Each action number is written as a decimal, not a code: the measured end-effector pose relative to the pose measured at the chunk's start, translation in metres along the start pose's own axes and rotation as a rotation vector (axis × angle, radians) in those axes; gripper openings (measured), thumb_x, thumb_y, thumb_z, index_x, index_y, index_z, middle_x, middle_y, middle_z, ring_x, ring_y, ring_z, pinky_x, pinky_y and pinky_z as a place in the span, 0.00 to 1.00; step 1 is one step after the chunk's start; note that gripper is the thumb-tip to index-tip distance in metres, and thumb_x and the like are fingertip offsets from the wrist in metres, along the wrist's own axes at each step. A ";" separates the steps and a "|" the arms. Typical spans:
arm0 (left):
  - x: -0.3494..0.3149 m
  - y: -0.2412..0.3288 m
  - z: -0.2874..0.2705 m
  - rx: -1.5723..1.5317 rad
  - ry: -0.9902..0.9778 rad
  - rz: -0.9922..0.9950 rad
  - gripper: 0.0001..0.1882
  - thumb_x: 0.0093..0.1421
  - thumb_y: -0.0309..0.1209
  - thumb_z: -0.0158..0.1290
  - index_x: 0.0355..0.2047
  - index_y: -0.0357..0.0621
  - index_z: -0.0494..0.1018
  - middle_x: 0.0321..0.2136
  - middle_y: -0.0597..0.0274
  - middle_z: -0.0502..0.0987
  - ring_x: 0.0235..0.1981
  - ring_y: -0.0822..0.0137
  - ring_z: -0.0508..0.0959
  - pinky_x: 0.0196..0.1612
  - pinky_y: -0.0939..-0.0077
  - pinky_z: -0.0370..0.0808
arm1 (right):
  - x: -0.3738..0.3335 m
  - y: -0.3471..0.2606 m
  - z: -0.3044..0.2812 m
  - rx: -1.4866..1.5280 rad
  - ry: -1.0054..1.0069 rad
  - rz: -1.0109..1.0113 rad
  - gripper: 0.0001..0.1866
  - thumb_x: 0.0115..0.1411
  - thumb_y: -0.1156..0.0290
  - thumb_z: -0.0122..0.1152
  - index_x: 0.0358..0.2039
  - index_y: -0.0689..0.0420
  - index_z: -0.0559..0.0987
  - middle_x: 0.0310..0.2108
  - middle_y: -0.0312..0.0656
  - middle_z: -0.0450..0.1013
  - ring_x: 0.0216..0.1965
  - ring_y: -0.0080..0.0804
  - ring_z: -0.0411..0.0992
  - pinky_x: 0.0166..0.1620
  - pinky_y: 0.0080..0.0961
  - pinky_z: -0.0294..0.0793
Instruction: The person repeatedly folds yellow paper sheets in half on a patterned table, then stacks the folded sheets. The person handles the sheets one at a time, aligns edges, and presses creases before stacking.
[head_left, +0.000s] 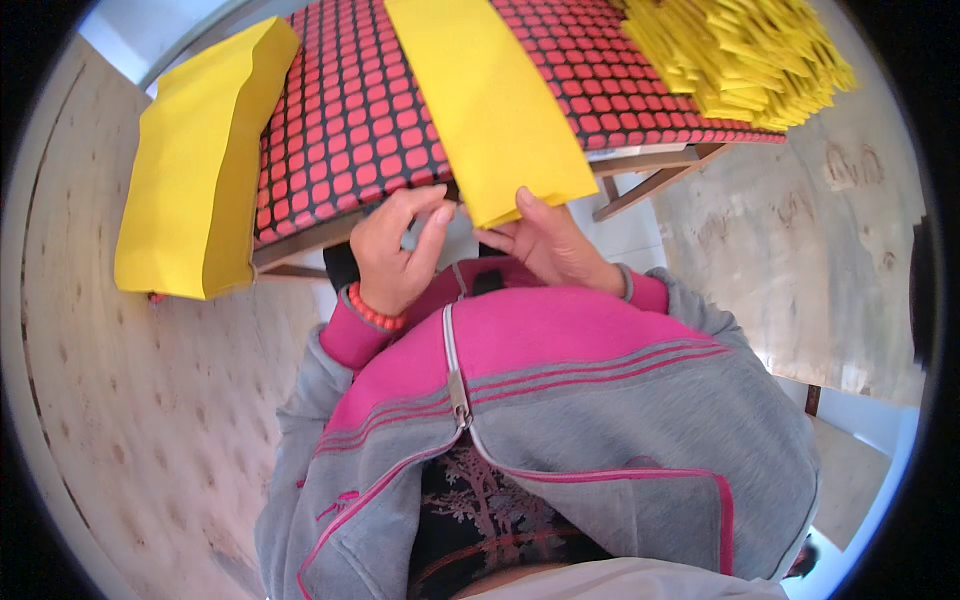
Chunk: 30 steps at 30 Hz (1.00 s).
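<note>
A long yellow paper piece [490,110], flat and folded at its near end, lies across the table and juts over the front edge. My right hand [555,245] grips that near end, thumb on top and fingers underneath. Just left of the paper's near corner is my left hand [395,250], with a red bead bracelet on the wrist. Its index finger and thumb are bent toward each other with a small gap, and nothing shows between them. The other left fingers are mostly hidden.
A red-and-black checked cloth [340,130] covers the table. At the left edge stands a thick stack of yellow sheets [195,160], overhanging the front. A heaped pile of folded yellow pieces [745,60] sits at the far right. Wooden boards [800,240] lie beyond the table's right side.
</note>
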<state>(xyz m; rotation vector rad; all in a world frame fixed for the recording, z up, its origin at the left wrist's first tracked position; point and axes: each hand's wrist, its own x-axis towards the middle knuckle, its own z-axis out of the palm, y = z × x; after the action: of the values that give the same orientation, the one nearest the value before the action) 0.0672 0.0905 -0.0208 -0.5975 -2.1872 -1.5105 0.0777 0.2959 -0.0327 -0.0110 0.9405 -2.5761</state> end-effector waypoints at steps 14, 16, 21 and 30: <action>-0.002 -0.005 0.012 -0.502 -0.400 -0.461 0.10 0.68 0.26 0.53 0.45 0.32 0.74 0.36 0.55 0.82 0.39 0.67 0.84 0.45 0.74 0.80 | -0.034 -0.051 -0.019 -0.227 0.413 -0.192 0.21 0.69 0.69 0.58 0.61 0.54 0.70 0.55 0.38 0.74 0.52 0.30 0.77 0.50 0.26 0.80; 0.004 -0.010 0.016 -0.605 -0.508 -0.551 0.10 0.69 0.27 0.52 0.47 0.32 0.73 0.37 0.53 0.82 0.40 0.65 0.84 0.46 0.73 0.80 | -0.050 -0.064 -0.030 -0.245 0.462 -0.213 0.20 0.69 0.68 0.58 0.59 0.54 0.70 0.53 0.39 0.76 0.49 0.30 0.78 0.48 0.25 0.81; 0.028 -0.011 0.038 -0.760 -0.690 -0.788 0.13 0.71 0.31 0.49 0.49 0.33 0.72 0.43 0.47 0.81 0.44 0.59 0.84 0.52 0.69 0.79 | -0.077 -0.095 -0.050 -0.348 0.505 -0.133 0.18 0.69 0.67 0.58 0.57 0.55 0.72 0.50 0.39 0.78 0.45 0.31 0.81 0.43 0.22 0.81; 0.058 0.010 0.054 -0.901 -0.767 -0.851 0.23 0.73 0.38 0.45 0.61 0.36 0.65 0.55 0.46 0.76 0.56 0.55 0.78 0.61 0.63 0.73 | -0.095 -0.138 -0.083 -0.443 0.501 -0.296 0.16 0.69 0.69 0.58 0.55 0.56 0.72 0.46 0.39 0.78 0.39 0.25 0.80 0.36 0.16 0.78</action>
<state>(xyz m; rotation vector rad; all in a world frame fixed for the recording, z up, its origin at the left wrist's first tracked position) 0.0204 0.1509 0.0021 -0.5744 -2.2900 -3.2387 0.1034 0.4775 0.0007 0.4170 1.7988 -2.6181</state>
